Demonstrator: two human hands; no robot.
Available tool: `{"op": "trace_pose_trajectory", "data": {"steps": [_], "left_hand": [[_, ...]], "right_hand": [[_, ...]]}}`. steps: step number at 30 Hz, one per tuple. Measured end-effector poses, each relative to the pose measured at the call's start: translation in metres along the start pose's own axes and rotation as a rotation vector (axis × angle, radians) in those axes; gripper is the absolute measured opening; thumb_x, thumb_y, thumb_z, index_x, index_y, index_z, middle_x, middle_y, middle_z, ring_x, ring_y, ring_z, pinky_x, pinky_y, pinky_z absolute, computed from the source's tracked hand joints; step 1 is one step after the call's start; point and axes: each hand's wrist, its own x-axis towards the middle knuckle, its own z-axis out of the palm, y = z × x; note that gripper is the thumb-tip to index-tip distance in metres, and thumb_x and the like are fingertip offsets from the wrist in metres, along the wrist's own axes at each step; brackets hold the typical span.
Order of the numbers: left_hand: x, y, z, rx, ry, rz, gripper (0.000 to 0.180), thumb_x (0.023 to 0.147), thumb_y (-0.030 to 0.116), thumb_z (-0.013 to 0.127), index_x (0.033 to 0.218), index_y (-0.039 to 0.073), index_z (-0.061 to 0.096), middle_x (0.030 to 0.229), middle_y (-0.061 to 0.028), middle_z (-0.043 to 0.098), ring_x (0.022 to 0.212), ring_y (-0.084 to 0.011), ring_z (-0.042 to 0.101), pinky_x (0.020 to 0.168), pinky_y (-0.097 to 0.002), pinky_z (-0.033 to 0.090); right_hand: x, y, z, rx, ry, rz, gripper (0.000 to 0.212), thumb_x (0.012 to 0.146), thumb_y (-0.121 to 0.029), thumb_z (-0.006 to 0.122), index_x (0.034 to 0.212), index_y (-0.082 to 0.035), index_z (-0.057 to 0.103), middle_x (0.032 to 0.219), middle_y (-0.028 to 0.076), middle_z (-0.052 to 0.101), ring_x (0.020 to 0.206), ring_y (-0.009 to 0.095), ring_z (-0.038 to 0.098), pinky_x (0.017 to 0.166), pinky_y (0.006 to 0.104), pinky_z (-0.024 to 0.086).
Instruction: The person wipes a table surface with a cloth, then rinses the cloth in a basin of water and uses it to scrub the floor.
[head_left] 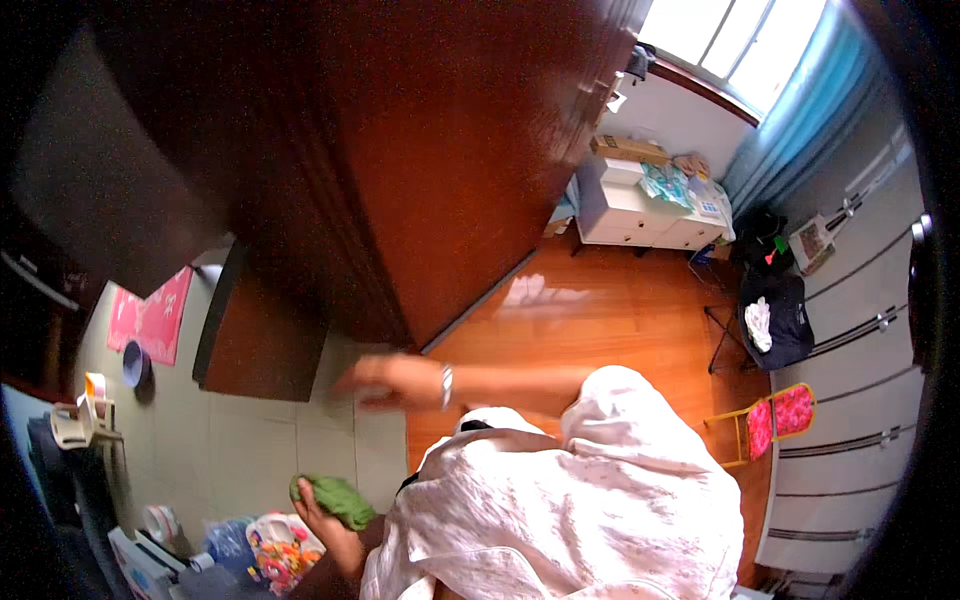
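Note:
My left hand (322, 517) is closed on a crumpled green cloth (343, 502), low in the head view and close to my body. My right hand (388, 382) reaches across to the left, a pale bracelet (447, 386) round its wrist. Motion smears its fingers, so I cannot tell whether they hold anything. Nearest to it are the lower edges of a reddish-brown wooden door (450, 170) and a dark brown wooden panel (265, 325). My white patterned shirt (590, 500) fills the lower middle.
Beyond the door stands a white drawer cabinet (630, 215) under a window. A black folding chair (775, 320) and a small yellow-framed chair (760, 425) line the right-hand wardrobe (850, 410). At left are a pink mat (155, 315), a blue bucket (137, 365) and colourful toys (283, 555).

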Motion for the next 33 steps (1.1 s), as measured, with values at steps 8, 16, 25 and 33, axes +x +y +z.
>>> {"op": "trace_pose_trajectory", "data": {"steps": [8,16,25,33], "left_hand": [[0.085,-0.056,0.010,-0.542,-0.376,-0.402,0.033,0.092,0.049,0.049,0.095,0.017,0.060,0.080,-0.0038,0.059,0.070,-0.0219,0.056,0.064,-0.0427,0.048],[0.075,-0.030,0.133,-0.414,0.023,-0.146,0.032,0.091,0.031,0.058,0.114,0.009,0.054,0.113,-0.0044,0.059,0.107,-0.0192,0.055,0.090,-0.0383,0.044],[0.072,-0.060,0.113,-0.488,0.181,-0.182,0.030,0.090,0.026,0.060,0.114,0.009,0.053,0.112,-0.0063,0.059,0.106,-0.0226,0.058,0.089,-0.0398,0.047],[0.081,-0.069,0.102,-0.473,0.177,-0.160,0.029,0.091,0.028,0.059,0.112,0.010,0.054,0.107,-0.0071,0.062,0.100,-0.0222,0.060,0.085,-0.0415,0.048]], "right_hand": [[-0.112,0.072,-0.298,-0.841,0.944,0.298,0.027,0.086,0.000,0.054,0.111,-0.008,0.062,0.105,0.011,0.062,0.087,0.021,0.060,0.073,0.0284,0.050],[-0.244,0.205,-0.576,-1.501,0.595,0.652,0.054,0.083,-0.029,0.067,0.128,-0.003,0.050,0.129,0.019,0.053,0.121,0.034,0.047,0.104,0.0398,0.037],[-0.240,0.269,-0.617,-1.615,0.011,1.217,0.053,0.096,-0.038,0.039,0.142,-0.012,0.037,0.149,0.009,0.033,0.139,0.030,0.023,0.114,0.0455,0.023],[-0.288,0.269,-0.672,-1.253,0.432,0.975,0.047,0.089,-0.009,0.041,0.136,-0.004,0.044,0.142,0.016,0.042,0.130,0.032,0.039,0.108,0.0364,0.033]]}}
